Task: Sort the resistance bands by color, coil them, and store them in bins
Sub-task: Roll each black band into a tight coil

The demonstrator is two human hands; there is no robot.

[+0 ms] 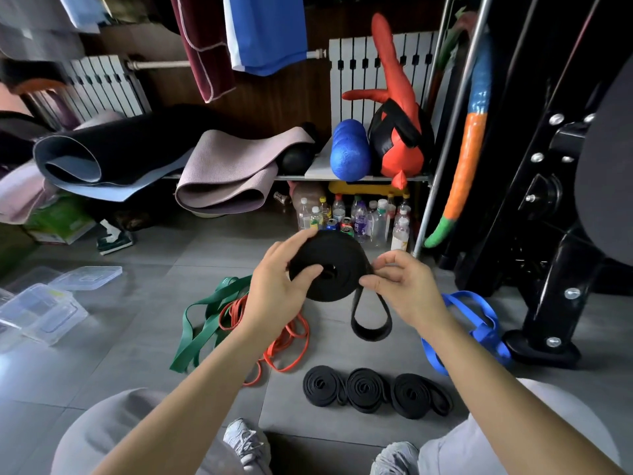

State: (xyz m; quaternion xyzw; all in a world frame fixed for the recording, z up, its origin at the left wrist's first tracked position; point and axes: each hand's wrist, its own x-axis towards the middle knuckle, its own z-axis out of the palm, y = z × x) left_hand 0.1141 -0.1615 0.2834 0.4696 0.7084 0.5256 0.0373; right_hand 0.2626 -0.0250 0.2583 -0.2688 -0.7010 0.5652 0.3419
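I hold a black resistance band [337, 258], wound into a flat coil, in the air above the floor. My left hand [279, 286] grips the coil, thumb pressed near its centre. My right hand [399, 286] pinches the coil's right edge, and a loose loop of the band hangs below it. Three coiled black bands [373, 389] lie in a row on the floor in front of my feet. A green band [198, 323] and an orange band [291, 341] lie tangled at the left. A blue band [479, 320] lies at the right. Clear plastic bins [44, 310] sit at far left.
A loose bin lid [87, 277] lies by the bins. A low shelf holds rolled mats [219, 173], a blue foam roller [349, 150] and a red bag. Several bottles [359, 214] stand under it. A black machine base [544, 344] stands at the right. My shoes [246, 443] are at the bottom.
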